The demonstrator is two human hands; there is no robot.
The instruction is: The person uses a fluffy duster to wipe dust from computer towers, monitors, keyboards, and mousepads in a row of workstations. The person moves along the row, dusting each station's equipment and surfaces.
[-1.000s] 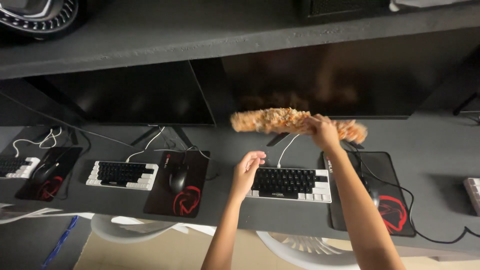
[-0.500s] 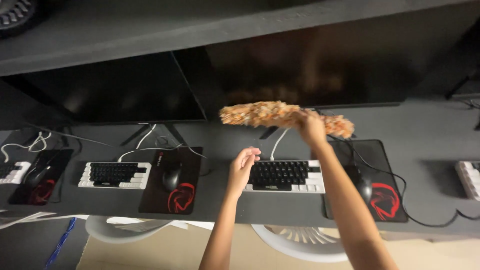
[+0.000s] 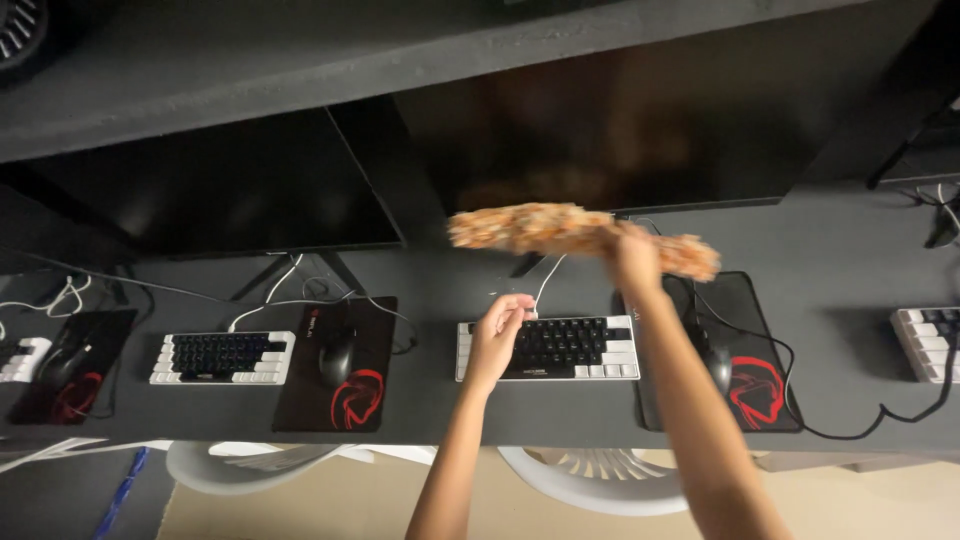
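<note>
My right hand (image 3: 633, 255) grips a long fluffy orange duster (image 3: 530, 228) and holds it level above the back of the dark desk (image 3: 840, 250), just in front of a black monitor (image 3: 620, 130). My left hand (image 3: 497, 335) hovers over the left end of a black-and-white keyboard (image 3: 570, 348), fingers curled, holding nothing. A mouse (image 3: 716, 366) sits on a black mat with a red emblem (image 3: 745, 370), partly hidden behind my right forearm.
A second monitor (image 3: 220, 190), keyboard (image 3: 222, 357), mouse (image 3: 336, 355) and mat (image 3: 340, 365) stand to the left. More keyboards sit at both desk ends (image 3: 925, 340). Cables trail across the desk. White plastic chairs (image 3: 590, 475) are tucked below the front edge.
The duster and my right hand have stayed over the desk's back edge while my view has shifted. My left hand has settled closer to the keyboard's left end.
</note>
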